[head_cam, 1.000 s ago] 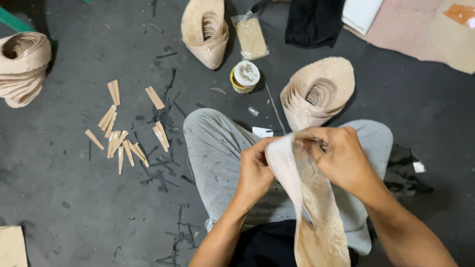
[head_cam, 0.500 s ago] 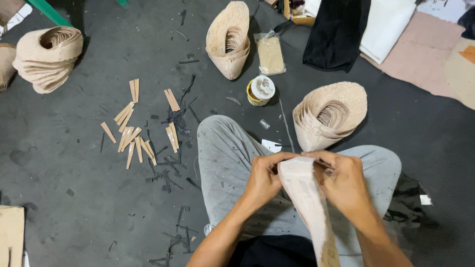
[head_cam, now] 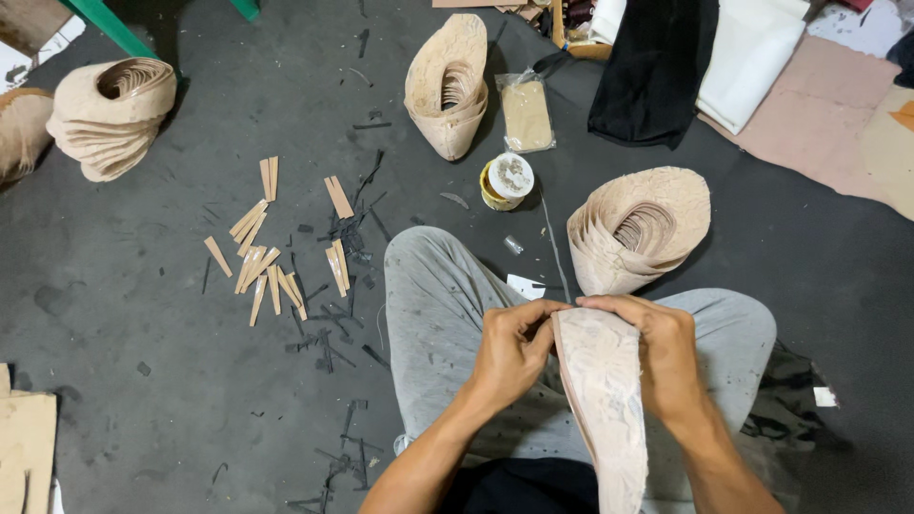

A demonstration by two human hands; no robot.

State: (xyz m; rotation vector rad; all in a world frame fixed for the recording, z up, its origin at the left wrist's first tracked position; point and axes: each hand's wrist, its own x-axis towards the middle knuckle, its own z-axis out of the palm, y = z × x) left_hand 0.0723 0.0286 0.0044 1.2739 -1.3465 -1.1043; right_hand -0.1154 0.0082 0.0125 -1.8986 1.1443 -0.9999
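Small tan strips (head_cam: 271, 252) lie scattered on the dark floor (head_cam: 143, 314), a round tin (head_cam: 506, 180) beside a plastic packet (head_cam: 526, 114)

Left hand (head_cam: 509, 350) and right hand (head_cam: 666, 357) pinch a tan insole (head_cam: 605, 400)'s top edge; nested insole stack (head_cam: 638, 228) just beyond.

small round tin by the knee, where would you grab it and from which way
Take the tin by its yellow side wall, from straight above. It stands upright and open, so the fingers can span the rim. A bag lies close behind it, and the knee in front.
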